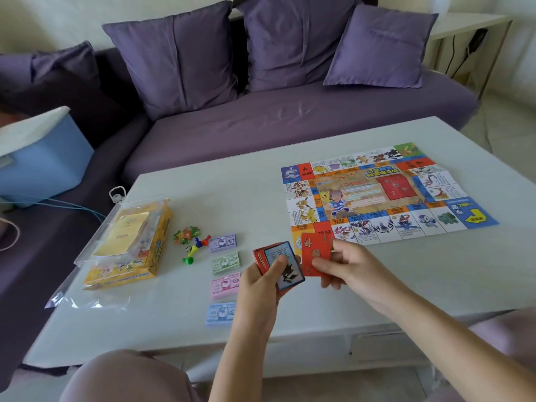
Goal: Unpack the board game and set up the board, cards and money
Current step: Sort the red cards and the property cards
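Observation:
The colourful game board (383,192) lies unfolded on the right half of the white table (226,195). My left hand (261,281) grips a stack of cards (282,264), a blue-framed picture card on top. My right hand (345,264) pinches a red-backed card (314,252) just right of the stack, over the board's near corner. Several money stacks lie in a column left of my hands: purple (222,242), green (225,263), pink (225,285) and blue (222,314). Coloured pawns (195,247) and a small leafy token pile (185,234) lie beside them.
The yellow game box (130,271) sits at the table's left under a clear zip pouch (116,230) holding a booklet. A purple sofa (290,117) with cushions stands behind the table. A blue storage box (43,161) rests on the sofa's left.

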Motion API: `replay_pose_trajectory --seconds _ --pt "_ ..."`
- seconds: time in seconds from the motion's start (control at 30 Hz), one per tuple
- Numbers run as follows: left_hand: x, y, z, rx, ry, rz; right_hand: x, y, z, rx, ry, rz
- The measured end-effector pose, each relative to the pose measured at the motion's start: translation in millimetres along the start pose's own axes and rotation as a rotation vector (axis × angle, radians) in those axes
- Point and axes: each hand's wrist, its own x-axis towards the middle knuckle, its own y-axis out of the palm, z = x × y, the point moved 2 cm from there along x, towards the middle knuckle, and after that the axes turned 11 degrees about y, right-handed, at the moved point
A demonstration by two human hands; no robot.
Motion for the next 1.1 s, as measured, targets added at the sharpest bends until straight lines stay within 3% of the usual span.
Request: replay_pose_trajectory --seconds 0.1,0.23,0.4,0.73,0.9,1.1 --pt "1 -4 0 0.042 0.026 -0.027 2 -11 3 0.067 0.015 -0.002" --pt "2 -5 3 0.136 0.062 0.005 -1 -22 9 0.199 0.061 0.127" --pt "0 -4 8 0.192 0.058 0.043 -3 -22 9 -0.257 0.07 0.106" --pt "-4 8 27 0.034 -0.048 0.032 3 -14 -2 -0.211 0.069 -0.013" --pt "-3 10 25 -0.091 -0.18 0.117 7 -27 1 -0.26 0.076 -0.1" --pt "-4 4 21 -0.014 -0.109 0.178 2 -22 2 -0.202 0.058 -0.058"
